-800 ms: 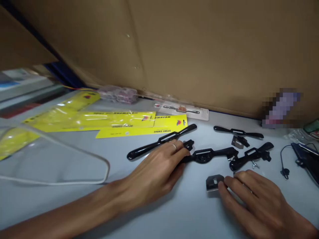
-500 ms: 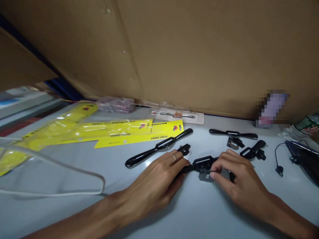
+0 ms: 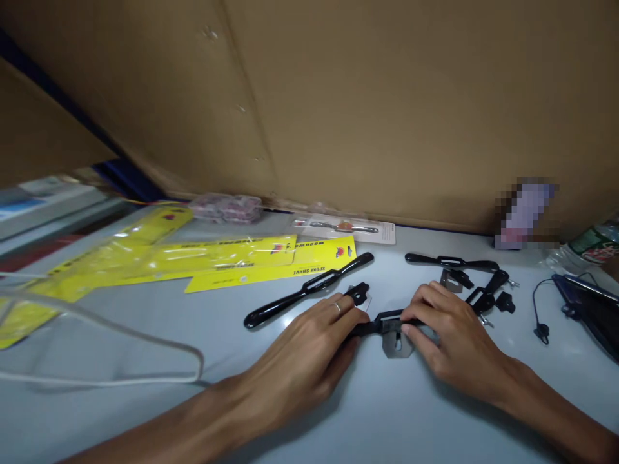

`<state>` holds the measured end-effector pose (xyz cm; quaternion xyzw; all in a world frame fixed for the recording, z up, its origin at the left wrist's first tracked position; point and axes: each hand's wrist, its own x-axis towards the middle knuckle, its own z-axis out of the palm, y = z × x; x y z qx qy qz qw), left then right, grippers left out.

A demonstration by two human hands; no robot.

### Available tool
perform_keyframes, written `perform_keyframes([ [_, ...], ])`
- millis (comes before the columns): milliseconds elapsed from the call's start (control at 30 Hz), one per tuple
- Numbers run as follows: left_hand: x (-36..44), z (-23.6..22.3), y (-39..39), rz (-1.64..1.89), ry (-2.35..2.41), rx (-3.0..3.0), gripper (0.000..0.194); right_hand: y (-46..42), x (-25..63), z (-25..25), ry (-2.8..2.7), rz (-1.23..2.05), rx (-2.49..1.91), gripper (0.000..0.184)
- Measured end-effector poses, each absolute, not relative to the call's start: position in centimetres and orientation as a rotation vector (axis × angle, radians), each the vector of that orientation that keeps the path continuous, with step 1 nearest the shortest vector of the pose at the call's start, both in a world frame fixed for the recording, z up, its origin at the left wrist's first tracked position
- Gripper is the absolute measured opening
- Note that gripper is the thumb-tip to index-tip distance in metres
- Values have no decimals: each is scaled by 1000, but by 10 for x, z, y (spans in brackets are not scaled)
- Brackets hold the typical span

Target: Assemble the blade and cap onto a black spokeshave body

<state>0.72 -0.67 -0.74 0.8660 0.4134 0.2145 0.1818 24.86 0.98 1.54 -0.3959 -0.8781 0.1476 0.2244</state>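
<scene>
The left hand (image 3: 309, 338) curls around the left end of a black tool body (image 3: 371, 327), fingers bent and close together. The right hand (image 3: 449, 328) pinches a slotted metal plate (image 3: 397, 347) at its right side between thumb and fingertips. A moment ago that plate was held tilted just in front of the body; now its far edge meets the body's middle, and its slot shows on the near side. Whether it sits flush cannot be told.

Just beyond the left fingers is a small black cap (image 3: 358, 294); to its left lies a longer black handle piece (image 3: 278, 308). Another two-handled piece (image 3: 420, 258) lies far right, and yellow cards (image 3: 251, 277) spread far left.
</scene>
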Motion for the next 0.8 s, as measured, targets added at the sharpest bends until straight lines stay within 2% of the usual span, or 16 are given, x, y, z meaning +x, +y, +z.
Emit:
perform_keyframes([
  [367,15,4,-12,544,1187,2435,22,6,258,3,-2460,255,-1010,19],
  [800,11,0,-10,585,1235,2418,27,5,251,-2,-2453,108,-1004,25],
])
